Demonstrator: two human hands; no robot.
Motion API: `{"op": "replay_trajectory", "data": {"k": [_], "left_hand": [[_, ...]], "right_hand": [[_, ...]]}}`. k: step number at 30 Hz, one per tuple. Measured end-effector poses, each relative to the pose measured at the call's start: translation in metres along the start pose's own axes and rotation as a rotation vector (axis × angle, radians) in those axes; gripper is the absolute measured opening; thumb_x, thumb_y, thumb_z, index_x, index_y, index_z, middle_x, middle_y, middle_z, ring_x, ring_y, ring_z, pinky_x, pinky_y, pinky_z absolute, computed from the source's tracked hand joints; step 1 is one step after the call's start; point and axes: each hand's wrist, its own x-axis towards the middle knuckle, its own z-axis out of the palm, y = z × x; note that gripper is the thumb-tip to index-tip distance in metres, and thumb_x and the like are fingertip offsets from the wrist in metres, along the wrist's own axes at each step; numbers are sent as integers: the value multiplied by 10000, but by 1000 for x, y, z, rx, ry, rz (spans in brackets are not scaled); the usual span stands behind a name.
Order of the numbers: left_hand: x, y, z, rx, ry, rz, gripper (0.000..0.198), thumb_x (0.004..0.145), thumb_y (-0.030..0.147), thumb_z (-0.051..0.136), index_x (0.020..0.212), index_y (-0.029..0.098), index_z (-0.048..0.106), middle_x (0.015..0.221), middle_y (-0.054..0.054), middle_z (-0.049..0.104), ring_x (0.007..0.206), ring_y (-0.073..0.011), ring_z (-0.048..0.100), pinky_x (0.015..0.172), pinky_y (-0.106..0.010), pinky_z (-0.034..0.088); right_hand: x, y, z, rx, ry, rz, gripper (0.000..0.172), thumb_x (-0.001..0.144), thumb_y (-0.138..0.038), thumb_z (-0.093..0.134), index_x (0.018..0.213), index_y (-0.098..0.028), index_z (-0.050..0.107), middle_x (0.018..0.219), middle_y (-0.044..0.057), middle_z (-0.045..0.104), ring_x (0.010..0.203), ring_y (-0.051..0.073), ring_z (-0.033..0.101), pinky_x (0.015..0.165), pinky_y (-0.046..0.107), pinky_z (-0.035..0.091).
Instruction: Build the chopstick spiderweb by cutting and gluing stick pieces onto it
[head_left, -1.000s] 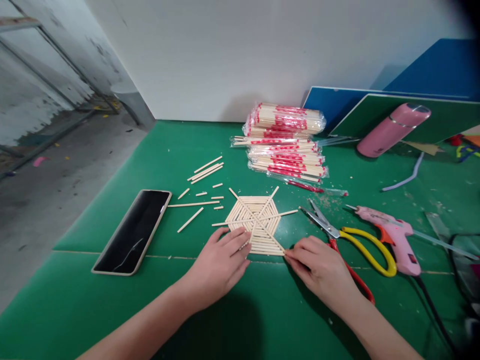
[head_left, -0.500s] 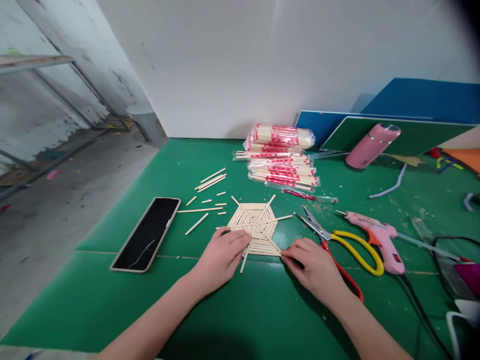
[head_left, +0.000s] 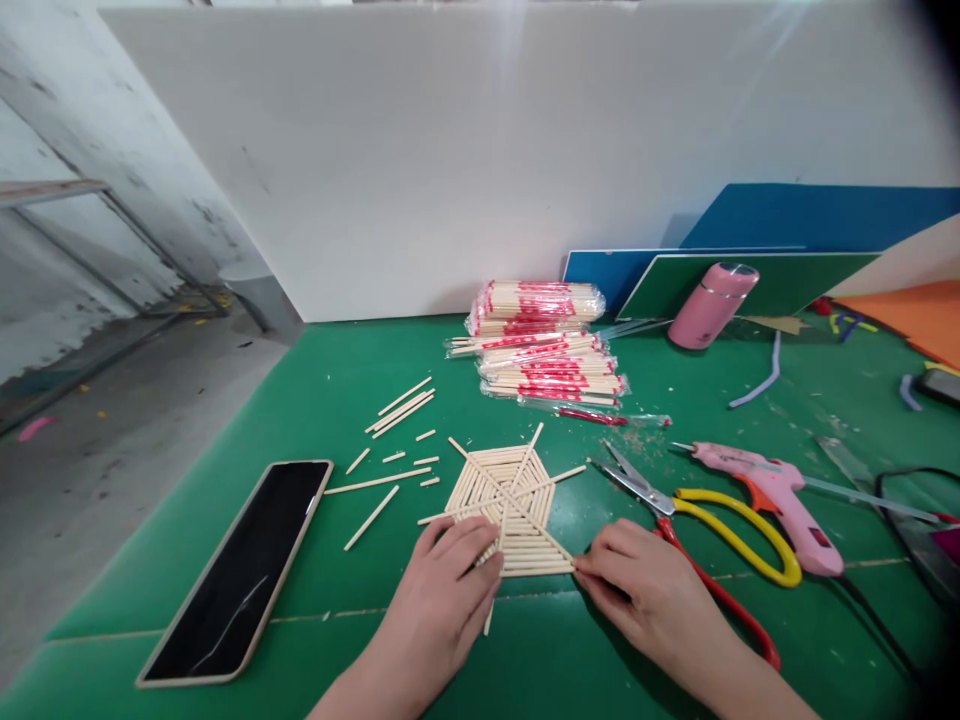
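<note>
A flat web of pale wooden chopsticks [head_left: 525,500] lies on the green table, with hexagonal rings of sticks and crossing spokes that jut past the rim. My left hand [head_left: 454,580] rests over its lower left side, fingers curled down on the sticks and thumb near the bottom edge; part of the web is hidden beneath it. At the lower right corner my right hand [head_left: 637,580] pinches the end of a spoke where it meets the outermost stick. The exact contact of these fingertips is partly hidden.
Cut stick pieces [head_left: 371,517] and a phone [head_left: 240,570] lie to the left. Packs of wrapped chopsticks [head_left: 544,345] sit behind. On the right are red-and-yellow-handled scissors [head_left: 739,530], a pink glue gun [head_left: 787,500] with its cord, and a pink bottle [head_left: 712,308] before upright boards.
The camera view has shifted, so the table and its things appear lower and nearer. Both hands keep about the same places on the chopstick web.
</note>
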Motion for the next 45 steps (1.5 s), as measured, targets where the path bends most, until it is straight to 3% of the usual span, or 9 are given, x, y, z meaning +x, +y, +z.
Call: {"op": "replay_trajectory", "data": {"k": [4, 13, 20, 26, 35, 45], "left_hand": [[-3, -1, 7, -27, 54, -42, 207, 842, 163, 403, 932, 203, 585, 1044, -60, 608, 1019, -201, 511, 871, -418, 370], [-3, 0, 9, -16, 49, -49, 210, 851, 180, 396, 933, 206, 587, 1037, -50, 613, 1014, -193, 515, 882, -409, 366], [5, 0, -2, 19, -6, -4, 181, 816, 152, 448, 920, 198, 590, 1000, -57, 639, 961, -197, 565, 824, -391, 434], [3, -7, -6, -70, -49, -1, 319, 816, 83, 382, 1088, 185, 516, 1040, -85, 627, 995, -177, 560, 841, -382, 445], [-1, -11, -4, -177, 140, -111, 251, 797, 84, 468, 1011, 182, 555, 952, -69, 641, 900, -163, 582, 847, -379, 443], [-1, -8, -5, -187, 180, -122, 182, 768, 68, 515, 909, 164, 578, 859, -57, 614, 811, -152, 557, 768, -351, 448]], "right_hand": [[1, 0, 2, 5, 18, -15, 192, 842, -168, 443, 769, -205, 617, 680, 22, 549, 654, 138, 466, 571, 255, 334], [1, 1, 4, -6, 34, -11, 192, 833, -164, 449, 764, -207, 623, 656, 20, 544, 631, 136, 458, 556, 257, 323], [2, 0, 2, 10, 26, -1, 186, 829, -172, 455, 785, -210, 632, 662, 23, 552, 639, 137, 475, 561, 252, 345], [1, 0, -2, 30, 9, 17, 165, 823, -192, 468, 806, -206, 631, 689, 25, 565, 657, 140, 491, 588, 259, 373], [0, 1, -4, 42, -5, 14, 157, 825, -208, 477, 828, -209, 634, 710, 31, 577, 667, 143, 500, 589, 263, 394], [0, 1, -3, 22, -8, 11, 161, 826, -212, 475, 829, -215, 636, 717, 28, 582, 667, 137, 517, 587, 255, 401]]}}
